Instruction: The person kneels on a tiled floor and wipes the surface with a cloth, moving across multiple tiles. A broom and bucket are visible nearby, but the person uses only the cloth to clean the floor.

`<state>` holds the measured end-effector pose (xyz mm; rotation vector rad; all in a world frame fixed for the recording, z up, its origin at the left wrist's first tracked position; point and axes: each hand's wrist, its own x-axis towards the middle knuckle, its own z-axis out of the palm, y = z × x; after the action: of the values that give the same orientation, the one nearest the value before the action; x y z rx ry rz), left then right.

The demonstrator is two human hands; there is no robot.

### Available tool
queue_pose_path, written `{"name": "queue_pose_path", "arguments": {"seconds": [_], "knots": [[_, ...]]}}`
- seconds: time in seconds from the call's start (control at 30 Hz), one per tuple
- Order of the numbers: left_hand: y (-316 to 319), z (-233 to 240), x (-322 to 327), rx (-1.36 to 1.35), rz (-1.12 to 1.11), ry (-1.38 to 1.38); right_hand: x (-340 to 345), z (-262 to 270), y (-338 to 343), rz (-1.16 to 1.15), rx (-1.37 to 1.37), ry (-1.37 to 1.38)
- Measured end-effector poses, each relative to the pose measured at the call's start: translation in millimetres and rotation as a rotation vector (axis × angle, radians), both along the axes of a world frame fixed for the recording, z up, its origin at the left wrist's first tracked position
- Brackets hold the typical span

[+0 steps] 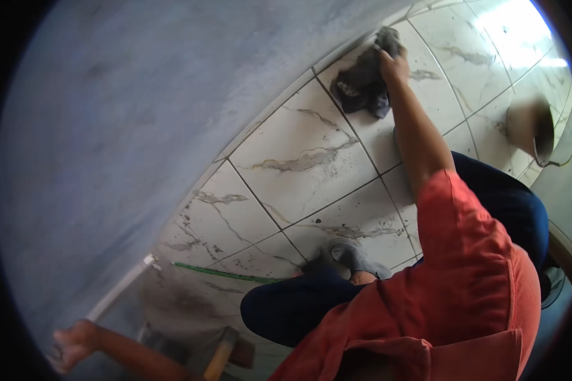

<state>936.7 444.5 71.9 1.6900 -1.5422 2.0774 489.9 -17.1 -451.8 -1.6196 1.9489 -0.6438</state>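
My right hand [394, 66] is closed on a crumpled dark grey cloth [362, 85], which lies on the white marble-patterned floor tiles [310, 143] near the foot of the wall. At the lower left, my left hand [76, 345] is beside the grey-blue wall [124, 119]; it is blurred, its fingers look spread, and nothing shows in it. Dark specks of dirt are scattered over the tiles between the wall and my grey shoe [350, 255].
A pot-like container [529, 124] with a wire handle stands at the right. A thin green strip or hose [224, 273] lies near my knee. A white pipe [119, 288] runs along the wall. At the bottom is a wooden-handled tool [220, 355], partly hidden.
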Motion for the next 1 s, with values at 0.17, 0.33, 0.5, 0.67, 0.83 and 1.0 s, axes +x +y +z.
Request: {"name": "queue_pose_path", "arguments": {"seconds": [0.17,0.33,0.5,0.67,0.83,1.0], "knots": [[-46,39,55,0.069,0.149,-0.145,146,5,112,0.153,0.199,0.001],[-69,46,67,0.345,-0.009,-0.313,177,12,243,1.317,0.592,-0.150],[-62,54,75,0.374,0.057,-0.322,134,19,264,0.608,0.592,-0.304],[-23,70,111,0.459,0.094,-0.468,127,-13,237,0.163,0.156,-0.221],[-19,40,109,0.560,0.302,-0.583,185,-17,232,0.287,0.016,-0.173],[-13,-91,0,0.494,0.175,0.075,266,-1,286,0.554,0.230,-0.025]]}}
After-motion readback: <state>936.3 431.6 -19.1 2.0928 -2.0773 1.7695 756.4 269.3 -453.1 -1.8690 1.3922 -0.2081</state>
